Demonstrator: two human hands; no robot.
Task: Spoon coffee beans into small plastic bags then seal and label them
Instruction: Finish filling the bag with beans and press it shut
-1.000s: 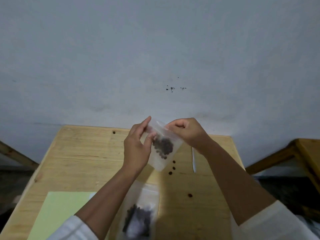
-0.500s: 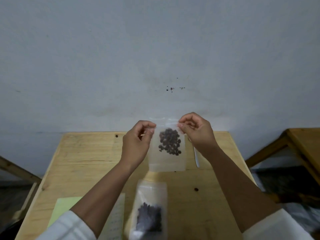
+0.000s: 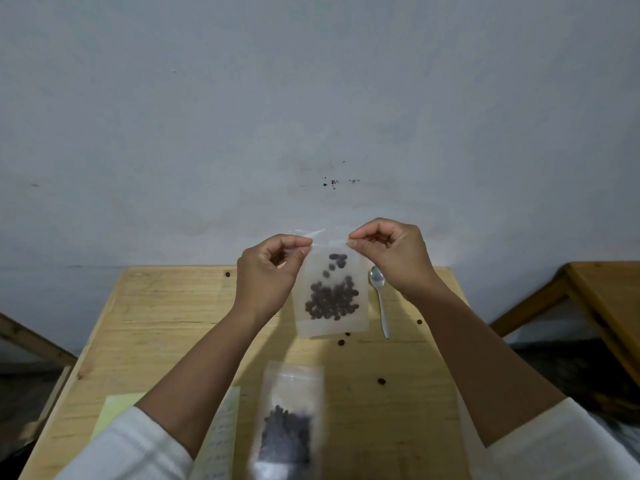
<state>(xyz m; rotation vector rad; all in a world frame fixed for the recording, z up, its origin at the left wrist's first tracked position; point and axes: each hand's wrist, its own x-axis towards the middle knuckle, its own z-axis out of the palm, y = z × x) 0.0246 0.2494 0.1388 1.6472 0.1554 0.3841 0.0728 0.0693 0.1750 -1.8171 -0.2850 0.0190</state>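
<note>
The left hand [image 3: 266,271] and the right hand [image 3: 391,252] are each closed in a pinch on a top corner of a small clear plastic bag [image 3: 330,296], thumb and forefinger pressed together on the strip along its mouth. The bag hangs upright between them, raised above the far part of the wooden surface [image 3: 166,317], with its long axis running down and toward the body. The mouth edge lies straight across from one pinch to the other, so both hands are equally near it. A cluster of coffee beans [image 3: 330,299] sits in the lower half, and a few cling higher up near the right corner. The step appears to be sealing: the pinch would have to run along that top edge from one corner to the other.

Behind the bag, a metal spoon [image 3: 379,299] lies on the surface just beside the right wrist, bowl pointing away. A few stray beans [image 3: 342,342] are scattered under and near the bag. Closer to the body lies a second bag of beans [image 3: 287,427], flat and blurred, and to its left a pale green sheet [image 3: 114,410] and a lined paper [image 3: 221,434], partly hidden by the left sleeve [image 3: 131,448].
</note>
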